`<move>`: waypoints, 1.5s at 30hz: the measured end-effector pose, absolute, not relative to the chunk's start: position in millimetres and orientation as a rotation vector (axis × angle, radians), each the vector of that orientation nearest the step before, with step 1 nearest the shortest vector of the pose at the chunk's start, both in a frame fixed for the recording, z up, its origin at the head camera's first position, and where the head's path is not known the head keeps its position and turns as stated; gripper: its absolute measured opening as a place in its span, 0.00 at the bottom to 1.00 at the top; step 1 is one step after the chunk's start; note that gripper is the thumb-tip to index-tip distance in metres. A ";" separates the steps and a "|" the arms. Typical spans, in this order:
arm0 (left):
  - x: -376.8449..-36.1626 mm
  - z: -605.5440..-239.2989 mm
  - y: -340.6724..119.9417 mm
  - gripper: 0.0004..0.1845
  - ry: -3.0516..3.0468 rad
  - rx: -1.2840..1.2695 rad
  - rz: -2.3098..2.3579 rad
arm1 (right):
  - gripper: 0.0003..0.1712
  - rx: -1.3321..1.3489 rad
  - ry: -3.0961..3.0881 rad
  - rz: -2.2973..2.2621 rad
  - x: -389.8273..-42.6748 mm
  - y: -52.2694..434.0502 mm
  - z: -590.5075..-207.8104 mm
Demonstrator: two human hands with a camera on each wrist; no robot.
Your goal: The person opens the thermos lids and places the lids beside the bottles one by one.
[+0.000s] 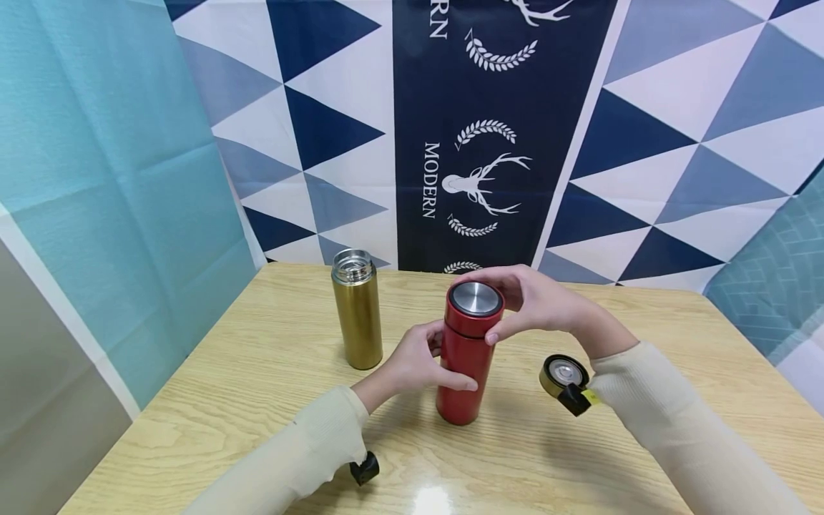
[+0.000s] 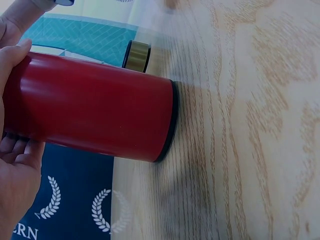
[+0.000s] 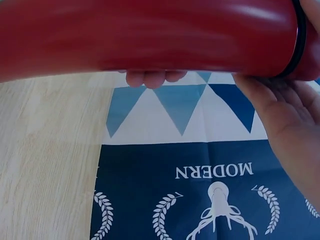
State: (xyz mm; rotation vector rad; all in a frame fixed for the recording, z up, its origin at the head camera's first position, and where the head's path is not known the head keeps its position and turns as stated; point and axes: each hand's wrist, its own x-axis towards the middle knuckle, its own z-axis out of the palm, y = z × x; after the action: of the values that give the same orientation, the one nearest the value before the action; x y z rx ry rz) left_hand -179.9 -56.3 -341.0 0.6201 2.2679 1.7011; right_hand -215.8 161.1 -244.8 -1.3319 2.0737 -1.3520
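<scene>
A red thermos (image 1: 462, 368) stands upright on the wooden table, its red lid (image 1: 476, 299) with a silver disc seated on top. My left hand (image 1: 415, 361) grips the body from the left, thumb across the front and fingers behind it. At the top, my right hand (image 1: 537, 304) holds the lid between thumb and fingers. In the left wrist view, the thermos (image 2: 95, 105) shows its black base rim at the table surface. The right wrist view has the red body (image 3: 150, 37) close up, with left fingertips (image 3: 154, 78) showing past its edge.
Back left stands a gold thermos (image 1: 359, 322) with its mouth uncovered. Its matching gold lid (image 1: 563, 373) lies inner side up on the table (image 1: 489, 472), right of the red thermos near the right sleeve. A patterned cloth (image 1: 341, 143) hangs behind the table.
</scene>
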 end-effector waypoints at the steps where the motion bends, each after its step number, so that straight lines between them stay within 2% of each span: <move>1: -179.8 -341.0 -56.0 0.32 2.269 0.623 1.698 | 0.40 -1.347 2.050 -1.350 -217.2 161.4 -244.7; 17: -180.1 -339.4 -51.5 0.33 2.294 0.643 1.665 | 0.41 -1.278 1.857 -1.344 -226.7 167.9 -241.2; 27: -180.3 -341.2 -50.6 0.32 2.290 0.635 1.686 | 0.50 -1.317 1.910 -1.395 -208.6 170.7 -240.4; 38: -178.7 -340.4 -54.2 0.33 2.298 0.613 1.684 | 0.47 -0.769 2.654 -1.576 -155.1 145.0 -249.7; 45: -178.6 -342.5 -54.5 0.33 2.288 0.616 1.703 | 0.46 -0.655 2.819 -1.642 -137.8 129.4 -257.9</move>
State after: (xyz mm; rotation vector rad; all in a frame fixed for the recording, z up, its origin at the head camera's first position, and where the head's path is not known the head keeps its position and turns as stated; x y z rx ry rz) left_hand -178.6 -54.5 -342.5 0.6162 2.2880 1.7032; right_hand -137.8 129.4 -257.9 -0.6547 2.8193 -1.6423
